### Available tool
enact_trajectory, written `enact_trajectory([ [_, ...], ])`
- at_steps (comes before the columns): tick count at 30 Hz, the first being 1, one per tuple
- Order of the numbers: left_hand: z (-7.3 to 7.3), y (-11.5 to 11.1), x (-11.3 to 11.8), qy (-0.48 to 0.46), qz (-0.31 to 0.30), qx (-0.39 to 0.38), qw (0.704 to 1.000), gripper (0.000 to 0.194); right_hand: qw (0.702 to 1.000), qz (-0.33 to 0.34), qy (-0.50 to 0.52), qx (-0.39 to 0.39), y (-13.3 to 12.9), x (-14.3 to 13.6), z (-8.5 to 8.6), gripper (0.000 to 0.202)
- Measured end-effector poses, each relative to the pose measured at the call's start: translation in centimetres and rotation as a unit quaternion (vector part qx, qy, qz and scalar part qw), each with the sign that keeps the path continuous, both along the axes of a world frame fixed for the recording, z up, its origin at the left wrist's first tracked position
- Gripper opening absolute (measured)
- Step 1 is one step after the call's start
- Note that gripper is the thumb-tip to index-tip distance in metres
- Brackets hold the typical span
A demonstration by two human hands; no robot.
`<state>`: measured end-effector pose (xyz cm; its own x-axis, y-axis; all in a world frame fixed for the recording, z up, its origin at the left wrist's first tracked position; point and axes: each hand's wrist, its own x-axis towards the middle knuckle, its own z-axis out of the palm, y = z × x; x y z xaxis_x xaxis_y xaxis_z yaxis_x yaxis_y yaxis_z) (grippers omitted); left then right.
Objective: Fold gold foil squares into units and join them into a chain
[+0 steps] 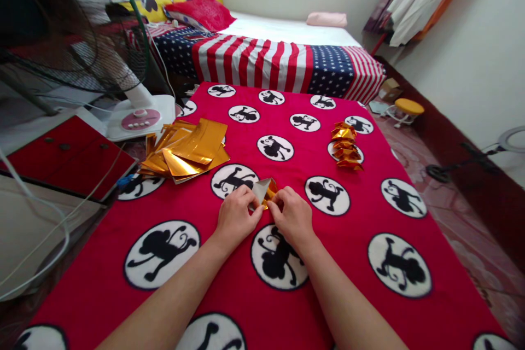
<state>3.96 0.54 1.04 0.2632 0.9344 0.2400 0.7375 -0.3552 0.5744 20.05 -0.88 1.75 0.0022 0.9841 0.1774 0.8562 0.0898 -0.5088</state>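
Between my two hands, near the middle of the red cloth, a partly folded piece of gold foil paper (264, 190) shows its pale back and its shiny gold side. My left hand (239, 216) pinches its left side with thumb and fingers. On the right side, my right hand (290, 214) grips the same paper, fingers bent and thumb low. A loose, overlapping pile of gold foil sheets (192, 147) lies to the upper left of my hands. Several folded gold pieces (346, 146) stand in a row at the upper right.
The red cloth (328, 240) with monkey circles covers the surface before me. A fan (139, 98) stands at the left by a red-topped cabinet (69, 156). Beyond lies a bed (266, 63) with a red pillow (205, 13). A yellow stool (409, 106) is at the right.
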Motion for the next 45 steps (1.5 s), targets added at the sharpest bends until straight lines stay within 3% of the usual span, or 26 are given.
enact_trajectory([
  [3,0.1,0.0,0.0,-0.017,-0.008,-0.003,1.000,0.002,1.000,-0.005,0.000,-0.007,0.1,-0.1,0.1,0.015],
  [15,-0.6,0.2,-0.4,-0.037,-0.033,-0.011,0.999,0.013,0.995,-0.001,0.101,-0.017,0.0,1.0,-0.4,0.011],
  [23,-0.3,0.3,-0.4,-0.039,-0.037,-0.026,0.998,0.013,0.995,-0.048,0.064,-0.055,0.3,0.2,0.3,0.005],
  [32,-0.4,0.2,-0.3,-0.045,-0.038,-0.006,0.998,0.012,0.995,-0.014,0.097,0.008,-0.7,-0.4,-0.3,0.015],
  [40,-0.8,0.2,-0.8,-0.102,-0.054,-0.004,0.993,0.016,0.992,-0.001,0.117,0.048,-2.0,-2.2,-0.9,0.007],
  [45,-0.9,1.0,-2.4,-0.134,-0.023,0.060,0.989,0.036,0.990,0.042,0.115,0.069,-1.7,-2.0,-1.1,0.023],
])
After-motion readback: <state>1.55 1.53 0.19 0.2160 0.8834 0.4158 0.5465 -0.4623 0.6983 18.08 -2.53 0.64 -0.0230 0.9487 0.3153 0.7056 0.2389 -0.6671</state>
